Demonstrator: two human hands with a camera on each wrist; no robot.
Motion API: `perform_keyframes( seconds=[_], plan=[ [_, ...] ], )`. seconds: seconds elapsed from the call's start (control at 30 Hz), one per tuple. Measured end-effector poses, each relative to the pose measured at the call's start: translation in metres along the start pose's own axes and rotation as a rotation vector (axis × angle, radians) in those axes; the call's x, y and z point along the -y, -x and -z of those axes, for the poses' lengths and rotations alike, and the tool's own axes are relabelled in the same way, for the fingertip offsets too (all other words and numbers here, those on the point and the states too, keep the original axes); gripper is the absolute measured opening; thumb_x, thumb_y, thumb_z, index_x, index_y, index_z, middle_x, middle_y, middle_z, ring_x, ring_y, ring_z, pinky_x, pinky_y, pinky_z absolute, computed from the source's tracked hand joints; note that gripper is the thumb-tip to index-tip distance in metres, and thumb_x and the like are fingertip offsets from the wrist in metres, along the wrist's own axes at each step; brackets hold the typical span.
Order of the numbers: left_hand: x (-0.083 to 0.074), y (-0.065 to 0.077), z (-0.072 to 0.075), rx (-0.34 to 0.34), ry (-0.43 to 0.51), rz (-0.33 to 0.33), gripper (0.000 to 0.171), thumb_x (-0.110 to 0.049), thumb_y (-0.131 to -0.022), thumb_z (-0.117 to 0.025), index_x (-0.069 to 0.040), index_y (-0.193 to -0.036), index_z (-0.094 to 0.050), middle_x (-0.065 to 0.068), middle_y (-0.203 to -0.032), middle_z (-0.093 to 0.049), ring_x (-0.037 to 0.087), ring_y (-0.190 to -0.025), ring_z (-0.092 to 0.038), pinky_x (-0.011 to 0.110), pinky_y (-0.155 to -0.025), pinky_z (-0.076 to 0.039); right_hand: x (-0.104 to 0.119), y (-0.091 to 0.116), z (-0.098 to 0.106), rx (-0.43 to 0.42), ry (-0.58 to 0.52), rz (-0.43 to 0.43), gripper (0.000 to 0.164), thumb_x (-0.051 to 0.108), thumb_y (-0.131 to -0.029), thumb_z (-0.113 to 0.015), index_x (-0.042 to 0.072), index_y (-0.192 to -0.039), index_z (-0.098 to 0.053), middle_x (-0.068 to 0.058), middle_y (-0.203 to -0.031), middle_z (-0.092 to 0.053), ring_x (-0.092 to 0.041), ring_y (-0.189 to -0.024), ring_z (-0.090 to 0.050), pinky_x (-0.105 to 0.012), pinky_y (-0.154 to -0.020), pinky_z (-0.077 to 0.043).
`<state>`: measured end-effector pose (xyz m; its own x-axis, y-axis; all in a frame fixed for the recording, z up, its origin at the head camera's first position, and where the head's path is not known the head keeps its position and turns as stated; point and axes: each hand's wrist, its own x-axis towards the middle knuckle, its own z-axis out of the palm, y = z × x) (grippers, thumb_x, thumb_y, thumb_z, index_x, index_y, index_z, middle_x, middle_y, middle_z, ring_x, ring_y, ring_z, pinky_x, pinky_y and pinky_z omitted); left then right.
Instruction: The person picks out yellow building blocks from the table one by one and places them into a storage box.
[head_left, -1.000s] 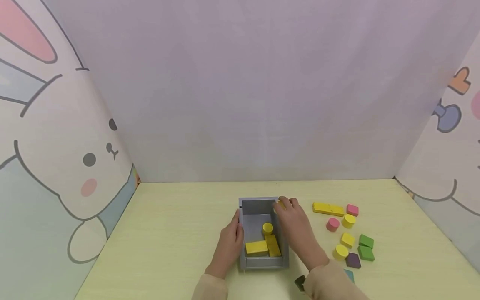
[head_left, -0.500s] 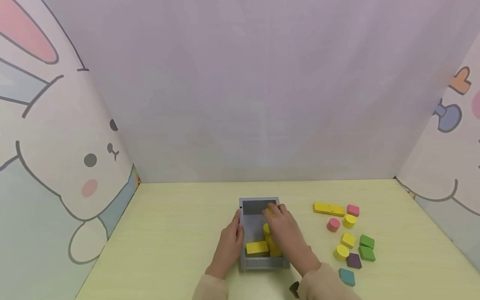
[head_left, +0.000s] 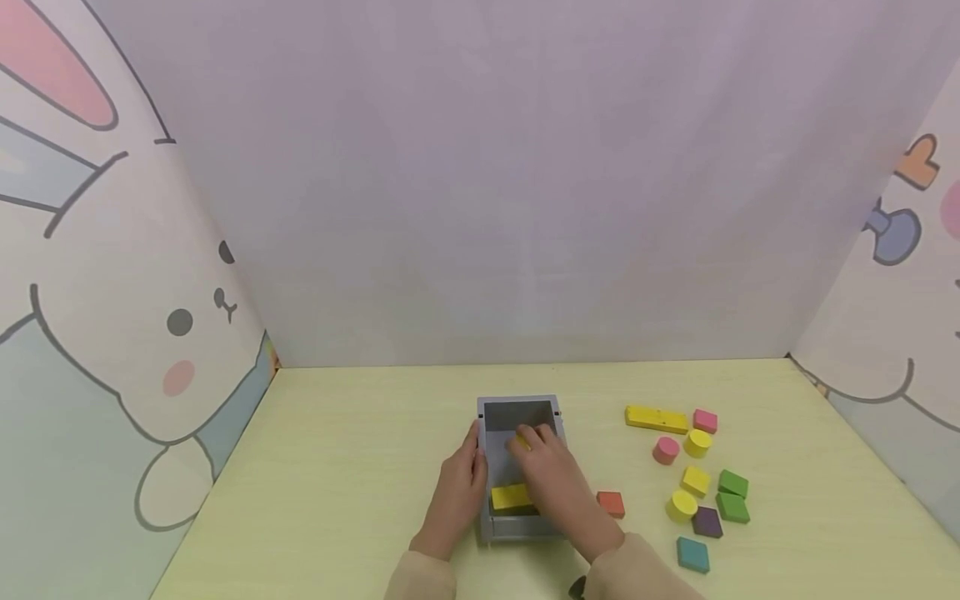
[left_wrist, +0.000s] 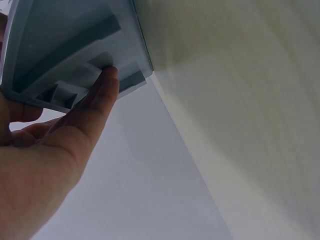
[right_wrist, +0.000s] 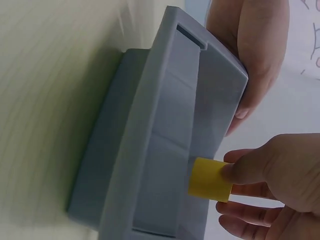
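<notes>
A grey bin (head_left: 521, 525) stands on the table in the head view. My left hand (head_left: 453, 483) lies along its left side, and the left wrist view shows straight fingers (left_wrist: 97, 107) pressed to the outer wall. Inside the bin, my right hand (head_left: 551, 475) pinches a yellow toy block (right_wrist: 210, 180) between thumb and fingers, over the bin floor. Another yellow block (head_left: 512, 497) lies at the near end of the bin. The right hand and forearm cover the bin's near right part and whatever lies there.
Right of the bin lie a red block (head_left: 611, 504), a long yellow bar (head_left: 656, 418), pink pieces (head_left: 666, 450), yellow cylinders (head_left: 682, 505), green blocks (head_left: 732, 507), a dark purple block (head_left: 707, 521) and a teal block (head_left: 693, 554). A pale curtain (head_left: 525, 250) hangs behind the table.
My right hand has moved from the bin's right rim leftward and down into the bin with the yellow block. The red block has come into sight. The left hand has stayed put.
</notes>
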<state>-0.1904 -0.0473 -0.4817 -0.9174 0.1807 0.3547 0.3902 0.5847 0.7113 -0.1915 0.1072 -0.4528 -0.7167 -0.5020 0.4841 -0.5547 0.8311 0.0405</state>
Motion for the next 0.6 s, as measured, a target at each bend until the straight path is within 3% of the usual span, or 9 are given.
perform_keyframes(
  seconds=[0.07, 0.27, 0.5, 0.6],
  plan=[
    [0.0, 0.0, 0.0, -0.003, -0.003, -0.003, 0.043, -0.007, -0.097, -0.038, 0.007, -0.136, -0.032, 0.024, -0.121, -0.057, 0.016, -0.082, -0.052, 0.039, -0.074, -0.052, 0.001, 0.001, -0.003, -0.01, 0.002, 0.007, 0.031, -0.005, -0.065, -0.072, 0.007, -0.093, -0.065, -0.013, -0.101, -0.065, -0.027, -0.083, -0.053, -0.035, -0.068, -0.053],
    [0.001, 0.0, 0.0, -0.006, -0.006, -0.006, 0.043, -0.008, -0.097, -0.038, 0.007, -0.136, -0.032, 0.023, -0.123, -0.056, 0.015, -0.081, -0.051, 0.038, -0.073, -0.052, 0.002, 0.003, -0.011, -0.024, -0.001, 0.02, 0.028, -0.006, -0.066, -0.071, 0.008, -0.09, -0.066, -0.011, -0.097, -0.064, -0.026, -0.083, -0.053, -0.036, -0.065, -0.054],
    [0.003, 0.0, 0.0, -0.003, 0.0, -0.01, 0.043, -0.008, -0.097, -0.037, 0.007, -0.137, -0.032, 0.02, -0.098, -0.063, 0.012, -0.066, -0.044, 0.033, -0.065, -0.048, 0.006, 0.005, -0.013, 0.037, 0.008, 0.004, 0.026, -0.004, -0.067, -0.07, 0.01, -0.088, -0.066, -0.008, -0.095, -0.064, -0.025, -0.083, -0.053, -0.036, -0.061, -0.053],
    [0.003, -0.001, 0.0, 0.001, -0.001, -0.011, 0.043, -0.007, -0.097, -0.037, 0.007, -0.137, -0.031, 0.021, -0.098, -0.063, 0.01, -0.064, -0.043, 0.032, -0.063, -0.047, 0.007, 0.005, -0.014, 0.059, 0.018, 0.005, 0.025, -0.003, -0.067, -0.071, 0.01, -0.088, -0.066, -0.007, -0.094, -0.064, -0.025, -0.082, -0.053, -0.036, -0.06, -0.052]
  ],
)
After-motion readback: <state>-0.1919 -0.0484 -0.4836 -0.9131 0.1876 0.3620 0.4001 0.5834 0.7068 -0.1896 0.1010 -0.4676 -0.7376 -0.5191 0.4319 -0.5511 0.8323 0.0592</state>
